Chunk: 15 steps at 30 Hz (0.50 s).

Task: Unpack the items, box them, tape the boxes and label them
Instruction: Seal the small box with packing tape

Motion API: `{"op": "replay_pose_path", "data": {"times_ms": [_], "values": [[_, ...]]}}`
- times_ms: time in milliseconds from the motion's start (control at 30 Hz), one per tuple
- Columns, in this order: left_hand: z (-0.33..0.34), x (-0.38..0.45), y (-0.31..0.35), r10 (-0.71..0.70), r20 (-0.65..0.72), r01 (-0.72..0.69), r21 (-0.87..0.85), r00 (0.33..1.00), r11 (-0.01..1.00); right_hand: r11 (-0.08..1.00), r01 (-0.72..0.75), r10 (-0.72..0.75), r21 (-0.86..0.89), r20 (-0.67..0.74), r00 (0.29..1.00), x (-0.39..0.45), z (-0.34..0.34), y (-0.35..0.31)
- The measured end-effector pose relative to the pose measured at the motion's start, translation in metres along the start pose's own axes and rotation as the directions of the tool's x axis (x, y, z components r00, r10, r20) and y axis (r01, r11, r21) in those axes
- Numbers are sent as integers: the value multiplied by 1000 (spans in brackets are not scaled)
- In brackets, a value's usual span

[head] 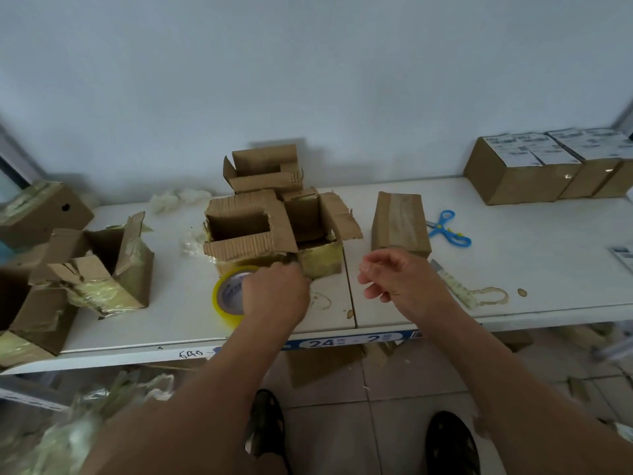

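My left hand (275, 291) grips a roll of clear yellowish tape (226, 296) near the table's front edge, just in front of two opened, torn cardboard boxes (250, 231). My right hand (399, 281) hovers over the table with loosely curled fingers and holds nothing. Right behind it stands a closed, taped cardboard box (400, 222). A third open box (263, 169) stands at the back by the wall.
Blue scissors (448, 229) and a utility knife (452, 281) lie right of the taped box. Labelled boxes (534, 173) are stacked at the back right. Torn boxes (102, 269) crowd the table's left end (191, 330). Plastic wrap and cardboard scraps litter the floor.
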<state>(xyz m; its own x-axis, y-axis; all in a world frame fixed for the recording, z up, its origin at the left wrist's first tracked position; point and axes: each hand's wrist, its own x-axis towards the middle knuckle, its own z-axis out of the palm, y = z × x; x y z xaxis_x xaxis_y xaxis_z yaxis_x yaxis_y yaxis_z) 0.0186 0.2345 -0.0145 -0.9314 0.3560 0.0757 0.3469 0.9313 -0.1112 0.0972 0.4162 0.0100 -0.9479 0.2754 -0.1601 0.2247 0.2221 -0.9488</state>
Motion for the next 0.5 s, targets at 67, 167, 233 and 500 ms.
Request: {"op": "replay_pose_path", "data": {"times_ms": [67, 167, 233, 500], "values": [[-14, -1, 19, 11, -46, -17, -115, 999, 993, 991, 43, -49, -124, -46, 998, 1, -11, 1], [-29, 1, 45, 30, -60, -56, -474, 998, 879, 959, 68, -115, -276, -158, 981, 5, -32, 6], [-39, 13, 63, 13, -51, -45, -702, 999, 711, 926, 35, -138, -375, -251, 958, 11, -47, 13], [-30, 85, 112, 76, 240, 219, -952, 968, 214, 917, 38, -147, -397, -249, 957, 51, -67, 45]]}}
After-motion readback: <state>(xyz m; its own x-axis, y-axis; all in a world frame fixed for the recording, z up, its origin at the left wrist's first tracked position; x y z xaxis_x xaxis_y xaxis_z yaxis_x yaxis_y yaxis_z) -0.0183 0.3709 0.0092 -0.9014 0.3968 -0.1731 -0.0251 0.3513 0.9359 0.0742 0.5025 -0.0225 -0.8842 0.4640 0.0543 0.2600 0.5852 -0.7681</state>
